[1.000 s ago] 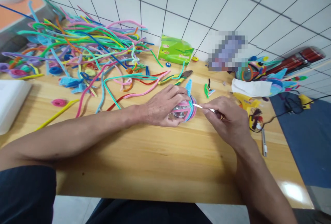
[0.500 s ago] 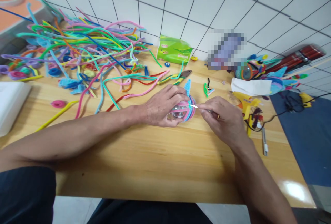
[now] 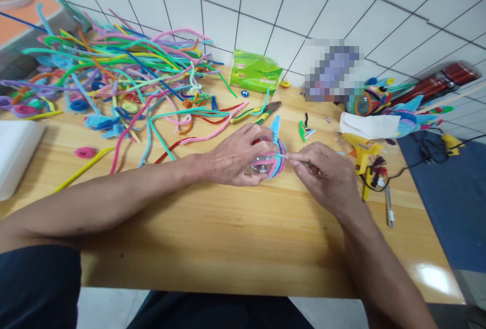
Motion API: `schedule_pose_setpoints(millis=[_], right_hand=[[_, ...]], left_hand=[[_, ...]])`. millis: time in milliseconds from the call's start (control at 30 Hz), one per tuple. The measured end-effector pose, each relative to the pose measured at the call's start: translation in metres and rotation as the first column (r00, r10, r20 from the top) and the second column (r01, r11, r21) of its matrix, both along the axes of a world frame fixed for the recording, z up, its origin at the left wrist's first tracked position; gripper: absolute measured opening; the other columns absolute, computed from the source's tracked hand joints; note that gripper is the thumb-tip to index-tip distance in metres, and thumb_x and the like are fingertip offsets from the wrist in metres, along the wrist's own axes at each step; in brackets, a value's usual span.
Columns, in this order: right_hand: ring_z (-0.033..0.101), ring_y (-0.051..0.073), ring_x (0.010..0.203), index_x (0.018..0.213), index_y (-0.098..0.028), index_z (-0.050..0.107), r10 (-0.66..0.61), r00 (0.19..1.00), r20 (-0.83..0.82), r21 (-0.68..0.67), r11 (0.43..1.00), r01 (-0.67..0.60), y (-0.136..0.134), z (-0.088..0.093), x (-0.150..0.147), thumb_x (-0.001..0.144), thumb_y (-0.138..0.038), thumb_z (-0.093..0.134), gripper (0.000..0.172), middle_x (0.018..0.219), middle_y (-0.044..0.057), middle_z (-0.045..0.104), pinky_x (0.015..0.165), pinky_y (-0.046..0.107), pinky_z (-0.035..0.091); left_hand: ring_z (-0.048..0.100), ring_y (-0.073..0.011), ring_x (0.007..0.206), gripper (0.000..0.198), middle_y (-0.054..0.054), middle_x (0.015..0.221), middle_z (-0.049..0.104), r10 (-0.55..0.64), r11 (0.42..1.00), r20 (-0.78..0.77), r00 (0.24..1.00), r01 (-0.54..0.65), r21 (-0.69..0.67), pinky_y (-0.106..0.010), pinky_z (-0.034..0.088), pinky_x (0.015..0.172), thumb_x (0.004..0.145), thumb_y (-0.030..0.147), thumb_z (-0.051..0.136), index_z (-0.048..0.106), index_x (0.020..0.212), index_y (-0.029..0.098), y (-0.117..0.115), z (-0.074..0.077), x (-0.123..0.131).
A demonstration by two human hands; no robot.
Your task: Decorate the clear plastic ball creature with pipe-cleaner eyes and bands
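Observation:
My left hand [image 3: 236, 160] is wrapped over a small round object [image 3: 270, 163] bound in pink and blue pipe cleaners, with a clear shiny part showing underneath; a light blue pipe cleaner end [image 3: 275, 127] sticks up from it. My right hand [image 3: 323, 174] is pinched on a thin metal tool [image 3: 285, 156] whose tip touches the wrapped object's right side. Both hands rest on the wooden table [image 3: 228, 233].
A big tangle of coloured pipe cleaners [image 3: 114, 71] covers the back left. Pliers [image 3: 261, 112], a green tissue pack [image 3: 256, 72], a yellow glue gun [image 3: 360, 149] with its cable, a pen [image 3: 389, 206], a white box [image 3: 15, 152] and finished pipe-cleaner figures [image 3: 398, 111] lie around.
My right hand moved left, bringing the thin tool's tip from a small gap right up against the wrapped object. My left hand kept its hold.

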State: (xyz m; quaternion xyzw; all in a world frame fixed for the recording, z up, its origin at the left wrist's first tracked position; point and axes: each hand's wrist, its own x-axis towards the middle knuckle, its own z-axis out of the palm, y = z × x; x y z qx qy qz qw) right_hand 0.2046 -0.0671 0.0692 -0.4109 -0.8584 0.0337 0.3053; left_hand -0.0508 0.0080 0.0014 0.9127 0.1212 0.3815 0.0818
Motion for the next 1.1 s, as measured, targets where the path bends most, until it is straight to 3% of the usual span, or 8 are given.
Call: schedule_pose_setpoints(millis=[367, 1100], right_hand=[[0.054, 0.011, 0.059, 0.102, -0.025, 0.079, -0.032, 0.987, -0.157, -0.037, 0.999, 0.027, 0.0, -0.012, 0.001, 0.098, -0.012, 0.071, 0.016, 0.078, -0.001, 0.07, 0.054, 0.028, 0.041], [0.058, 0.011, 0.061, 0.102, -0.027, 0.081, -0.001, 0.974, -0.226, -0.05, 0.999, -0.01, 0.002, -0.021, -0.001, 0.096, -0.01, 0.071, 0.02, 0.081, -0.001, 0.073, 0.054, 0.027, 0.043]], left_hand=[[0.058, -0.0309, 0.121, 0.049, -0.014, 0.134, 0.059, -0.004, 1.0, 0.01, 1.0, 0.005, -0.031, -0.049, 0.055, 0.1, 0.092, 0.043, 0.071, 0.05, 0.132, 0.025, 0.001, 0.002, -0.001], [0.06, -0.0298, 0.12, 0.05, -0.014, 0.133, 0.06, -0.003, 0.999, 0.021, 1.0, 0.004, -0.039, -0.049, 0.055, 0.101, 0.09, 0.039, 0.072, 0.05, 0.133, 0.024, -0.001, 0.004, -0.001]])
